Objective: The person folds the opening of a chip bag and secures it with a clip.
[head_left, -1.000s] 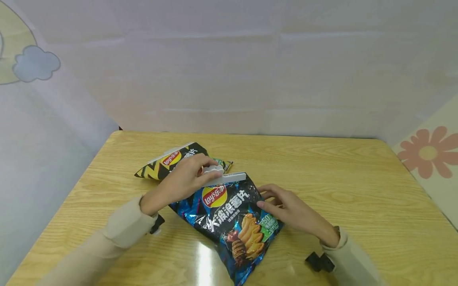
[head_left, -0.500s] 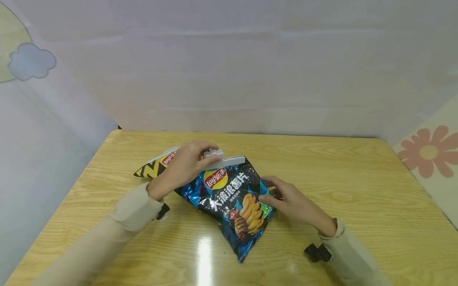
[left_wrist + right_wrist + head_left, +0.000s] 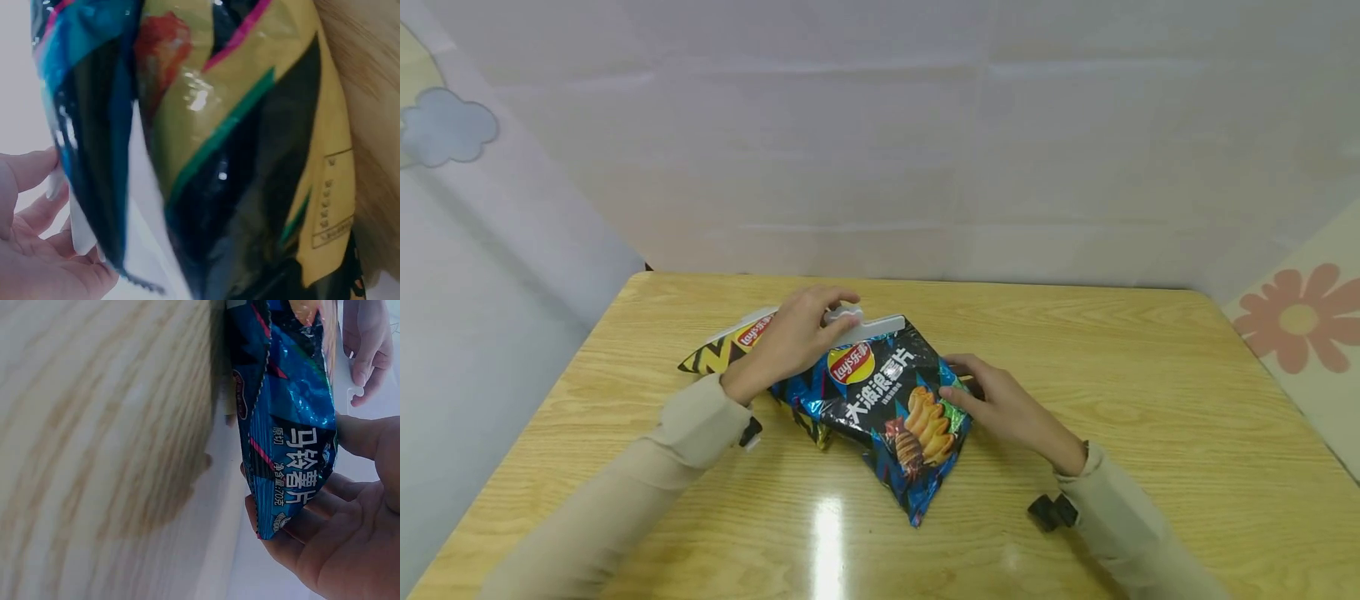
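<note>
A black and blue bag of Lay's chips (image 3: 883, 400) is held slanted in the head view, its top edge clamped in a white bag clip (image 3: 880, 327). My left hand (image 3: 793, 333) pinches the clip's scalloped end between thumb and fingers. At the bag's right side my right hand (image 3: 1007, 408) grips the lower corner, thumb on the front; the right wrist view shows its fingers (image 3: 284, 550) curled behind the foil. Partly covered by the blue bag and my left hand, a black and yellow chip bag (image 3: 713, 357) lies behind with a white strip along its top.
The wooden table (image 3: 1112, 367) extends around the bags, with a wall sheet (image 3: 925, 167) behind its far edge. A black wrist device (image 3: 1052, 512) hangs below the right sleeve. The yellow bag (image 3: 250, 156) stands close beside the blue one in the left wrist view.
Both hands have carried the blue bag away from me toward the far edge, over the yellow bag. Its bottom corner has swung slightly right, and my grips look the same.
</note>
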### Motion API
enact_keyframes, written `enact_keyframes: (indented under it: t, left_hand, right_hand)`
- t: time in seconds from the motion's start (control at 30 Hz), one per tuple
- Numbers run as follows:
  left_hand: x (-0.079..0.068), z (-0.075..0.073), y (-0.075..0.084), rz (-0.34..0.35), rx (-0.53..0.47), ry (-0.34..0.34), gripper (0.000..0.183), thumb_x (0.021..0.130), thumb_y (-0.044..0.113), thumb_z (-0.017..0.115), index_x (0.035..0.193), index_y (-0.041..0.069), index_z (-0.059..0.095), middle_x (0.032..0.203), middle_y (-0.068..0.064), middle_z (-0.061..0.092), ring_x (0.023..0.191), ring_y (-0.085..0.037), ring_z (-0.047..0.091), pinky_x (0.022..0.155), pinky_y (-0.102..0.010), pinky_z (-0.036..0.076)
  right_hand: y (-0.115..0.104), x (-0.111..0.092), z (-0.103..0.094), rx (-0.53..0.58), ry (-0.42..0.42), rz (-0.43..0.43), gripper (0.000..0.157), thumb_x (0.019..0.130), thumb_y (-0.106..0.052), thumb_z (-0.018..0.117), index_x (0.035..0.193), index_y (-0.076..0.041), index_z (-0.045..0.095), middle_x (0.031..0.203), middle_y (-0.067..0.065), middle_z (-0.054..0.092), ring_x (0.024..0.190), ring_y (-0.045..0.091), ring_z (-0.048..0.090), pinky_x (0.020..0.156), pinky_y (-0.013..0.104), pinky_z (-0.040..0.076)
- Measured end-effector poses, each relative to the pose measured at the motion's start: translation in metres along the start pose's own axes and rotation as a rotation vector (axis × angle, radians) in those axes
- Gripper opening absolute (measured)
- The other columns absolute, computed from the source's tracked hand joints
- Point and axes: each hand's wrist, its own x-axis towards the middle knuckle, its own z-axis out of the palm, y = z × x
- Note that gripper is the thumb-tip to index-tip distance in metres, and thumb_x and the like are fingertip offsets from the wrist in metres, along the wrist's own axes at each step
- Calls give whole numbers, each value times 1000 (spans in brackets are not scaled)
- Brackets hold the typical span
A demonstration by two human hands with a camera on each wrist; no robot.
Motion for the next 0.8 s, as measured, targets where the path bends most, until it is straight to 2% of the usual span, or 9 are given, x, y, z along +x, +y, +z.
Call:
enact_keyframes:
  t: [0.13,0.3,0.53,0.67,0.8]
  left_hand:
    - [0,3,-6,-4,29,-3,34,100,21,61,129,5,64,127,-15,65,102,-28,64,84,-41,54]
    - [-1,7,-13,-9,108,-22,31,101,20,58,128,7,65,130,-16,62,116,-33,54,90,-45,51]
    - [-3,8,-16,6,165,-14,32,100,22,60,129,7,64,129,-15,63,113,-33,56,95,-48,48]
    - [-5,7,-13,86,297,34,34,99,23,62,129,8,63,124,-15,64,107,-31,58,95,-48,47]
    - [-3,5,-11,202,457,144,36,97,25,64,128,7,63,123,-16,64,108,-33,59,94,-47,49]
  right_hand:
    - [2,2,2,5,7,10,49,103,-23,56,143,2,44,133,25,59,114,37,64,90,44,55]
    - [4,3,1,8,6,13,48,102,-23,56,142,1,44,132,25,59,116,39,62,92,47,55]
    - [5,3,1,-13,15,0,49,102,-23,57,142,3,45,133,24,59,118,40,61,94,49,53]
    - [4,2,-2,-54,44,-25,52,100,-24,60,143,2,45,141,24,53,125,43,55,100,54,49]
    - [2,4,-9,-133,94,-49,57,97,-23,66,144,0,44,149,24,44,136,45,42,108,62,39]
